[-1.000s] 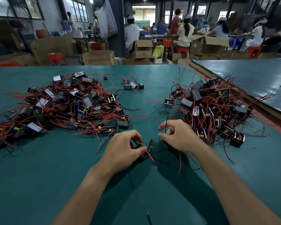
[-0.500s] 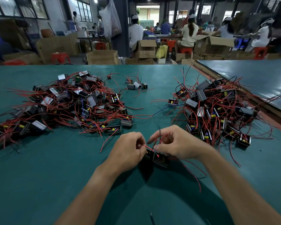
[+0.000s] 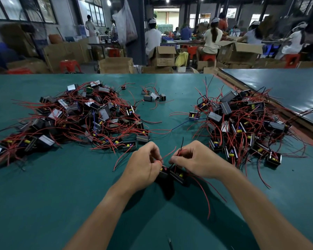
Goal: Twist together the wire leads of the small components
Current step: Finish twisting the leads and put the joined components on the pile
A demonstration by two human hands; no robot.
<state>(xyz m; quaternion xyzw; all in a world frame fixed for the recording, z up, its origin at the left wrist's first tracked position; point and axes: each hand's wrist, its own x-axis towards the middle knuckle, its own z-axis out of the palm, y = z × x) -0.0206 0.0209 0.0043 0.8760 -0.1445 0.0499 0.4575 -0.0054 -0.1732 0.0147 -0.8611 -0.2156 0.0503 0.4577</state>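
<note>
Pinching wires, both hands work side by side in the middle of the green table point(image 3: 43, 195), somewhat closer to its near edge than its far one. The left hand point(image 3: 143, 166) has its fingers curled, thumb and forefinger closed on a red wire point(image 3: 167, 156). The right hand point(image 3: 197, 161) is curled too, its fingertips gripping a black wire point(image 3: 181, 146) along with what looks like a red end. The two sets of fingertips are just apart.

Two small black components point(image 3: 177, 175) lie touching each other directly below that gap, on the near-edge side of the fingers and partly tucked under the left palm. Their wires rise from them up toward the far edge, so the long axis of the ends to be joined runs roughly near-to-far, tilting a little toward the right edge. Neither hand is clearly nearer; the twist looks like a job for both, one holding and one rolling.

Room is fair. Bare cloth lies ahead toward the far edge, between the left pile point(image 3: 79, 120) and the right pile point(image 3: 242, 127). The right pile sits near the right knuckles, and a trailing wire point(image 3: 204, 195) runs under the right wrist toward the near edge, so a snag there seems possible.
</note>
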